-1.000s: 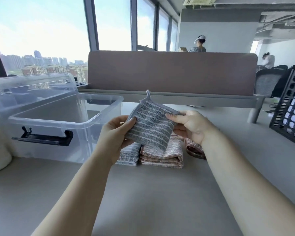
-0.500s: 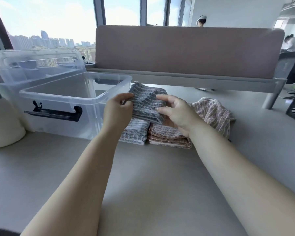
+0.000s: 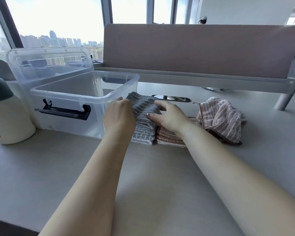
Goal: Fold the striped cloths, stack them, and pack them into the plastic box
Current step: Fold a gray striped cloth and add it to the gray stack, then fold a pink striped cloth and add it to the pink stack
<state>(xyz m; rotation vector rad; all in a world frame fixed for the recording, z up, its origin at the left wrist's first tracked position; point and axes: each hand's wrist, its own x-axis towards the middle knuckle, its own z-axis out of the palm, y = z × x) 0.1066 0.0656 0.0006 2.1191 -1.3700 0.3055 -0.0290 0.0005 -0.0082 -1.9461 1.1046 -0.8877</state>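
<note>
A folded grey striped cloth (image 3: 143, 106) lies on top of the grey stack (image 3: 142, 136) on the table. My left hand (image 3: 119, 114) holds its left edge, and my right hand (image 3: 167, 116) pinches its right side between thumb and fingers. Beside the grey stack sits a pink stack of folded cloths (image 3: 169, 137), partly under my right wrist. One unfolded pink striped cloth (image 3: 221, 118) lies crumpled to the right. The clear plastic box (image 3: 85, 97) stands open to the left of the stacks, with nothing inside.
The box's clear lid (image 3: 46, 65) leans behind the box. A cream and green rounded object (image 3: 8, 116) stands at the far left. A pink desk divider (image 3: 201, 50) closes the back. A cable slot (image 3: 172, 98) lies behind the cloths.
Both hands have lowered the grey cloth from in front of me down onto the grey stack. The camera has tilted downward.
</note>
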